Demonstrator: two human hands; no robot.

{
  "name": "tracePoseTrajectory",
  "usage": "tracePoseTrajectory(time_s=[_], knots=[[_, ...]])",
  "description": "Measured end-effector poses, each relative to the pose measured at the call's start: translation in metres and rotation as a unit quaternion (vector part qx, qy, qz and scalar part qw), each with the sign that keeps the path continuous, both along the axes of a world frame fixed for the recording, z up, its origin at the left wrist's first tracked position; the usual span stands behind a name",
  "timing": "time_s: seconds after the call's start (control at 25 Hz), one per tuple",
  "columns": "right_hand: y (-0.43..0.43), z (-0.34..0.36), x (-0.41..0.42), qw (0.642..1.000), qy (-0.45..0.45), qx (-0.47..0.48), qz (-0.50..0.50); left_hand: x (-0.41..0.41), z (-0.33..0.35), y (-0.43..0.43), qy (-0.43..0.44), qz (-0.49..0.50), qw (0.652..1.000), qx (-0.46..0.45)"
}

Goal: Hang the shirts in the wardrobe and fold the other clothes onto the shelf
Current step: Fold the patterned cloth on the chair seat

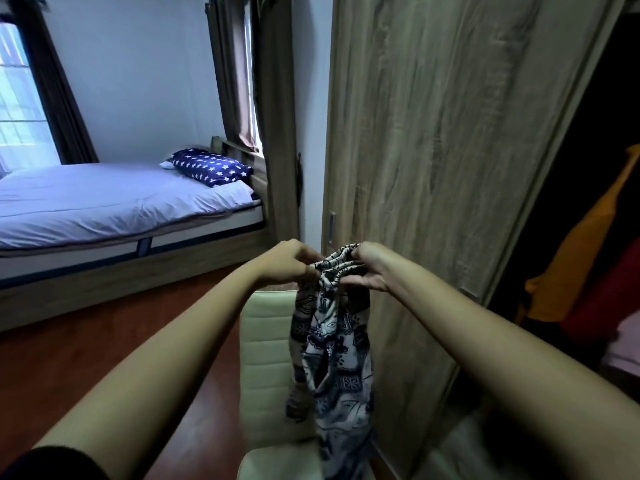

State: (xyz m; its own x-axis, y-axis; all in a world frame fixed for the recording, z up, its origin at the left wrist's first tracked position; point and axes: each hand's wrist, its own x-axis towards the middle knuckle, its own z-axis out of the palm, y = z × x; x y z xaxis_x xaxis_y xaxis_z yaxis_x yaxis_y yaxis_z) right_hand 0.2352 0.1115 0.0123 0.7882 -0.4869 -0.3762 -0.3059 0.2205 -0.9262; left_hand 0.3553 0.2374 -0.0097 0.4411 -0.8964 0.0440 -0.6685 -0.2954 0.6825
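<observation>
Patterned garment point(332, 358) of thin cloth, printed in dark blue, black and white, hangs in the air in the lower middle of the view. It is bunched together at its top and falls down in loose folds. Both hands grasp it at this bunched top edge. The left hand point(289, 263) has its fingers curled into the cloth from the left side, and the right hand point(369, 266) grips the same edge from the right with curled fingers. The two hands are very near each other, with only the gathered cloth between them. Both forearms are bare (a bit of black sleeve point(52, 462) shows on the left arm, in the bottom corner).

Behind the patterned garment stands a cream padded chair point(266, 341) with stitched horizontal lines; whether the cloth touches it I cannot tell. Just beyond the hands rises the tall light-brown wood-grain door point(433, 150) of the wardrobe point(595, 98). At the right the wardrobe is open and dark inside, and an orange piece of clothing point(581, 258) hangs there with a red one point(609, 289) beside it. At the left, well apart, is a bed point(104, 199) with a pale bluish sheet and a dark blue pillow with white stars point(211, 167). The floor point(86, 358) is reddish brown
</observation>
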Motion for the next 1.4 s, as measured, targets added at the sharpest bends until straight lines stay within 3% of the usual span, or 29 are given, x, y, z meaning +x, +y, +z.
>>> tracePoseTrajectory(time_s=[0.08,0.16,0.28,0.36,0.4,0.44,0.48,0.52,0.56,0.6,0.64,0.68,0.72,0.76,0.88,0.96,1.0,1.12,1.24,1.4], knots=[[-0.005,0.001,0.003,0.997,-0.005,0.06,-0.044,-0.008,-0.003,-0.007,0.07,0.042,0.996,-0.026],[-0.009,-0.001,0.004,0.989,-0.027,0.12,-0.087,-0.015,-0.005,-0.014,0.076,0.073,0.994,-0.036],[-0.014,0.001,-0.001,0.969,-0.067,0.194,-0.14,-0.023,-0.009,-0.023,-0.055,0.065,0.996,0.004],[-0.018,0.0,-0.008,0.971,-0.071,0.186,-0.131,-0.026,-0.011,-0.03,-0.109,0.063,0.992,0.001],[-0.019,-0.001,-0.014,0.985,-0.046,0.139,-0.092,-0.027,-0.012,-0.033,-0.132,0.053,0.99,0.004],[-0.023,-0.004,-0.021,0.999,0.008,0.021,-0.035,-0.029,-0.011,-0.035,-0.152,0.038,0.988,0.008],[-0.03,-0.008,-0.03,0.982,0.082,-0.165,0.039,-0.029,-0.01,-0.036,-0.155,0.026,0.988,0.006],[-0.04,-0.013,-0.037,0.904,0.16,-0.378,0.12,-0.028,-0.007,-0.036,-0.144,0.015,0.989,-0.006],[-0.053,-0.017,-0.045,0.762,0.222,-0.585,0.166,-0.026,-0.003,-0.034,-0.125,0.006,0.992,-0.014],[-0.063,-0.021,-0.052,0.625,0.233,-0.726,0.17,-0.024,0.002,-0.034,-0.105,-0.004,0.994,-0.017],[-0.069,-0.022,-0.057,0.542,0.197,-0.801,0.161,-0.023,0.005,-0.034,-0.098,-0.015,0.995,-0.002],[-0.073,-0.022,-0.059,0.502,0.145,-0.836,0.167,-0.024,0.007,-0.037,-0.121,-0.023,0.992,0.025],[-0.072,-0.02,-0.058,0.495,0.101,-0.844,0.179,-0.027,0.008,-0.041,-0.178,-0.02,0.982,0.06],[-0.071,-0.018,-0.057,0.518,0.066,-0.832,0.185,-0.031,0.009,-0.045,-0.254,-0.002,0.963,0.09],[-0.067,-0.012,-0.054,0.658,-0.053,-0.734,0.162,-0.044,0.011,-0.052,-0.42,0.058,0.9,0.101],[-0.071,-0.007,-0.061,0.743,-0.09,-0.648,0.142,-0.043,0.015,-0.049,-0.402,0.033,0.913,0.062],[-0.074,-0.006,-0.066,0.766,-0.103,-0.621,0.128,-0.043,0.017,-0.047,-0.368,0.018,0.929,0.041],[-0.076,-0.016,-0.071,0.786,-0.146,-0.595,0.08,-0.044,0.016,-0.048,-0.35,-0.013,0.936,0.008],[-0.075,-0.03,-0.073,0.807,-0.189,-0.559,0.03,-0.048,0.022,-0.055,-0.428,0.006,0.903,0.025],[-0.076,-0.038,-0.08,0.83,-0.219,-0.512,0.033,-0.056,0.039,-0.065,-0.517,-0.01,0.85,0.099]])
